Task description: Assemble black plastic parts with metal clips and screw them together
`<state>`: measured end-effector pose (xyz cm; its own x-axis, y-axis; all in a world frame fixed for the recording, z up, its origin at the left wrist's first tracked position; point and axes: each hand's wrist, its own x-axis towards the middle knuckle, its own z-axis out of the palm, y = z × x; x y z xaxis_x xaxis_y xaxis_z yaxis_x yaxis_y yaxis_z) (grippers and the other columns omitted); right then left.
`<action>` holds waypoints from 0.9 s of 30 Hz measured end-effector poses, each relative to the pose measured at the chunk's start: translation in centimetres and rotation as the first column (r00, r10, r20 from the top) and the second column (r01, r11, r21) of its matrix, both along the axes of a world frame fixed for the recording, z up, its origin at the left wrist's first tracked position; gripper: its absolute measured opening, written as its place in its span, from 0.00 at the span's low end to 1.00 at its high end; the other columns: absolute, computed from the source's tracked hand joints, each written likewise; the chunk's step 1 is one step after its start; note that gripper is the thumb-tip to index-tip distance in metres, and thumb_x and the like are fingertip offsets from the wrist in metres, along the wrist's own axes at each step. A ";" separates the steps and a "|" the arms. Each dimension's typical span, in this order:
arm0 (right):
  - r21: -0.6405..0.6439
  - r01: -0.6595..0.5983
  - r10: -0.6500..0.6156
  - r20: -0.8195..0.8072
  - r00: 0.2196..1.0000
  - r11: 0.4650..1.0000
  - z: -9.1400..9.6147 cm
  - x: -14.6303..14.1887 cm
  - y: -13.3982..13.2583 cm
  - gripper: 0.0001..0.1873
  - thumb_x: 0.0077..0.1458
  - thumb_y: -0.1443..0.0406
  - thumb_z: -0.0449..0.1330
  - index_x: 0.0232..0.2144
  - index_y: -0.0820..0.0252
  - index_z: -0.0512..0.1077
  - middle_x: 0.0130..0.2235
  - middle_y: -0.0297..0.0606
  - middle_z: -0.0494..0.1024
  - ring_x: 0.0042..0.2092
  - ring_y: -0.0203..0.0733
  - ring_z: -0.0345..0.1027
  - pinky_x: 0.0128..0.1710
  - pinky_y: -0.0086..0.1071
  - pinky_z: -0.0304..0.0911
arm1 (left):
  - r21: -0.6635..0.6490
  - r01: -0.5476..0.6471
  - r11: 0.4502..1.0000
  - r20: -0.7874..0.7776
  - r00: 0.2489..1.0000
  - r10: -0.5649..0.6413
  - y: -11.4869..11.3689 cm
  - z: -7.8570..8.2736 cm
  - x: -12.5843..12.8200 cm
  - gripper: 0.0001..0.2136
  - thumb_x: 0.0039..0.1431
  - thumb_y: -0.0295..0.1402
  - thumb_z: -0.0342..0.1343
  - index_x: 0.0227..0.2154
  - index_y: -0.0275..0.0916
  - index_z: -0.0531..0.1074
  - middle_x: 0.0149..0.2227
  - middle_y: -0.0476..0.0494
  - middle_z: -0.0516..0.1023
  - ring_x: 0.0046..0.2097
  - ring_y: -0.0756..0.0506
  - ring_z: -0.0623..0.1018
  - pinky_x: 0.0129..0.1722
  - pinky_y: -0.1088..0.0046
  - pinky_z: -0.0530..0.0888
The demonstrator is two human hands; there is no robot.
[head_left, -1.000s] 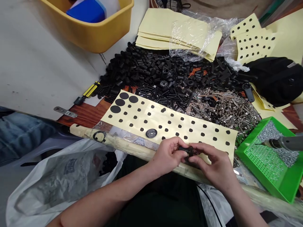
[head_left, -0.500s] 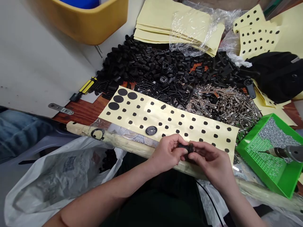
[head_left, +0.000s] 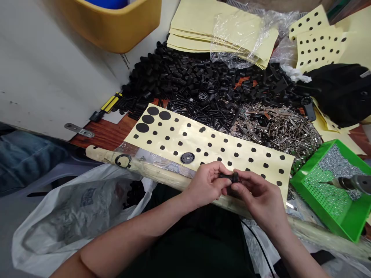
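Observation:
My left hand (head_left: pixel 207 183) and my right hand (head_left: pixel 256 197) meet at the table's near edge, both pinched on one small black plastic part (head_left: pixel 230 178) held between their fingertips. Just behind them lies a pale yellow sheet (head_left: pixel 208 148) dotted with black round stickers, with a dark round wheel-like piece (head_left: pixel 187 158) resting on it. Further back are a heap of black plastic parts (head_left: pixel 197 83) and a pile of shiny metal pieces (head_left: pixel 275 129).
A green perforated tray (head_left: pixel 327 197) with small screws and a power screwdriver tip (head_left: pixel 348 182) sits at right. A yellow bin (head_left: pixel 116 23) stands back left, stacked yellow sheets (head_left: pixel 199 31) behind. A white plastic bag (head_left: pixel 78 212) hangs below the table edge at left. A black bag (head_left: pixel 342 92) lies far right.
Both hands stay together on the small black part with only slight finger shifts. The view has drifted a little; nothing else has moved.

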<state>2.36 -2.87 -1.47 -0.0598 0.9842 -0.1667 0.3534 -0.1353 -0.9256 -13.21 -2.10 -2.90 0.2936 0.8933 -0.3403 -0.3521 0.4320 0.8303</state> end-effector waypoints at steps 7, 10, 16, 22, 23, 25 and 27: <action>0.289 -0.057 0.004 0.181 0.984 0.956 -0.1 0.1 -0.4 0.13 0.47 0.64 0.65 0.38 0.57 0.77 0.37 0.41 0.82 0.32 0.43 0.77 0.34 0.37 0.76 | -0.021 0.048 0.999 0.077 0.996 -0.047 0.2 -0.3 -0.4 0.08 0.46 0.27 0.60 0.28 0.36 0.66 0.17 0.55 0.68 0.17 0.55 0.69 0.15 0.82 0.64; 0.282 -0.091 0.049 0.152 0.987 0.955 0.5 -0.1 0.0 0.14 0.48 0.64 0.65 0.40 0.57 0.76 0.35 0.40 0.82 0.31 0.41 0.77 0.34 0.35 0.76 | -0.023 0.037 0.999 0.175 0.984 -0.033 0.5 -0.3 -0.7 0.11 0.46 0.31 0.63 0.30 0.35 0.67 0.19 0.53 0.71 0.19 0.54 0.70 0.18 0.81 0.67; 0.279 -0.021 -0.001 0.078 0.997 0.960 1.1 -0.2 0.6 0.17 0.52 0.62 0.62 0.46 0.57 0.73 0.44 0.44 0.80 0.41 0.45 0.77 0.42 0.40 0.74 | -0.026 -0.051 0.998 0.323 0.945 0.057 0.6 -0.2 -0.9 0.16 0.47 0.33 0.66 0.34 0.35 0.66 0.27 0.50 0.73 0.26 0.53 0.74 0.24 0.79 0.69; 0.421 0.006 -0.055 0.105 0.993 0.907 1.0 -0.9 0.6 0.06 0.54 0.65 0.61 0.36 0.56 0.76 0.36 0.41 0.79 0.38 0.44 0.73 0.36 0.36 0.71 | -0.019 -0.055 0.998 0.315 0.947 0.058 0.4 -0.1 -1.0 0.15 0.47 0.33 0.66 0.34 0.35 0.66 0.28 0.49 0.72 0.27 0.52 0.74 0.25 0.78 0.69; 0.444 0.004 -0.059 0.111 0.992 0.896 1.0 -1.1 0.6 0.05 0.54 0.66 0.61 0.35 0.56 0.76 0.34 0.40 0.79 0.37 0.43 0.73 0.34 0.35 0.70 | -0.016 -0.051 0.999 0.309 0.950 0.053 0.4 -0.1 -1.0 0.15 0.47 0.33 0.66 0.34 0.36 0.66 0.29 0.49 0.72 0.27 0.52 0.74 0.25 0.78 0.69; 0.477 0.007 -0.072 0.119 0.990 0.879 1.0 -1.4 0.5 0.04 0.54 0.67 0.61 0.33 0.56 0.75 0.32 0.39 0.77 0.34 0.42 0.71 0.32 0.34 0.68 | -0.009 -0.032 0.999 0.293 0.956 0.033 0.3 0.0 -1.1 0.15 0.47 0.31 0.65 0.35 0.36 0.66 0.31 0.49 0.72 0.28 0.51 0.75 0.26 0.77 0.69; 0.491 0.008 -0.076 0.119 0.990 0.871 1.0 -1.5 0.3 0.03 0.54 0.68 0.61 0.32 0.56 0.75 0.31 0.38 0.77 0.34 0.42 0.71 0.32 0.34 0.67 | -0.008 -0.001 1.000 0.271 0.963 0.003 0.2 0.0 -1.0 0.16 0.45 0.28 0.66 0.37 0.37 0.67 0.33 0.48 0.72 0.29 0.51 0.76 0.26 0.77 0.70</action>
